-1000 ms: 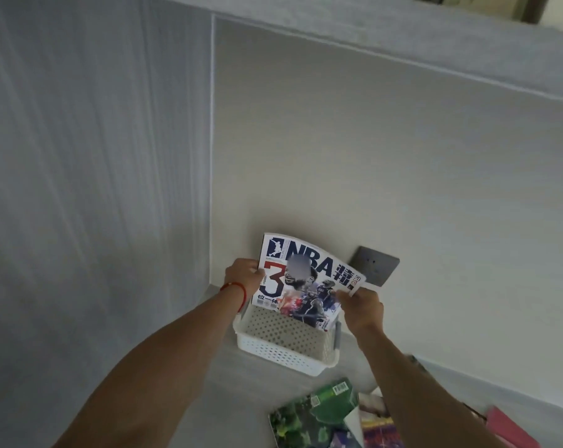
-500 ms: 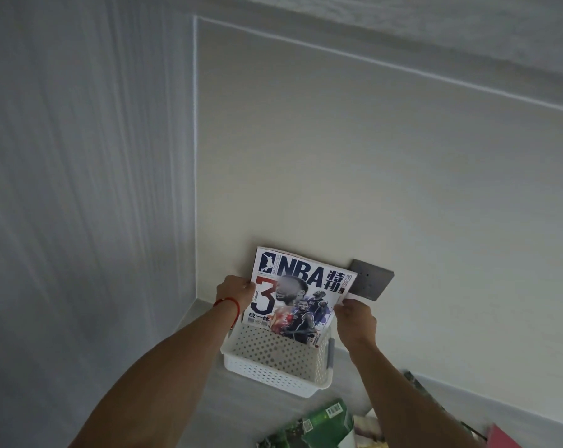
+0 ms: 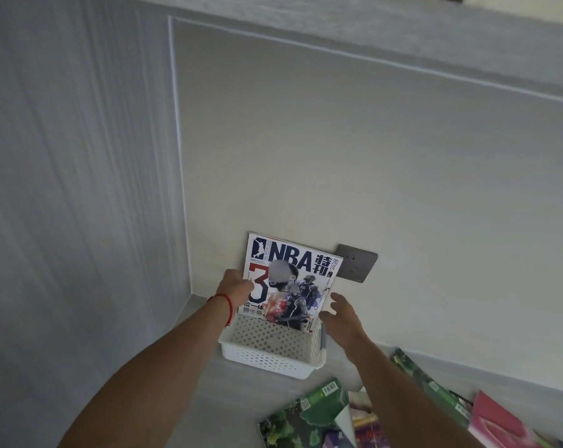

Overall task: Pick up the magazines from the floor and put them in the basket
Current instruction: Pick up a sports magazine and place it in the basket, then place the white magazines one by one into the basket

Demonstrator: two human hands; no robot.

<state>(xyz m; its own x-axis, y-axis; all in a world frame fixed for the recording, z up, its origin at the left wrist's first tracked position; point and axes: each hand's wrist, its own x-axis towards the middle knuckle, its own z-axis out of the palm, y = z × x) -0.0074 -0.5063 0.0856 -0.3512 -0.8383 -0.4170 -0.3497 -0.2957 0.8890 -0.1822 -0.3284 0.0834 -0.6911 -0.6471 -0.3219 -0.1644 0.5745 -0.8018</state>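
Observation:
An NBA magazine [image 3: 289, 279] stands upright in the white perforated basket [image 3: 270, 358], its lower edge inside and its back towards the wall. My left hand [image 3: 234, 287] holds the magazine's left edge. My right hand [image 3: 339, 313] hovers just right of the magazine with fingers spread, holding nothing. More magazines lie on the floor at the bottom right: a green one [image 3: 302, 415], a colourful one [image 3: 367, 421], another green one [image 3: 432, 386] and a pink one [image 3: 496, 421].
The basket sits in a corner where a grey wall panel [image 3: 79, 189] meets a cream wall [image 3: 370, 156]. A dark wall socket [image 3: 357, 263] is mounted just above and right of the basket. Pale floor [image 3: 189, 396] stretches in front.
The magazine has sunk lower into the basket. My right hand has let go of its right edge and opened. The left hand still holds the left edge.

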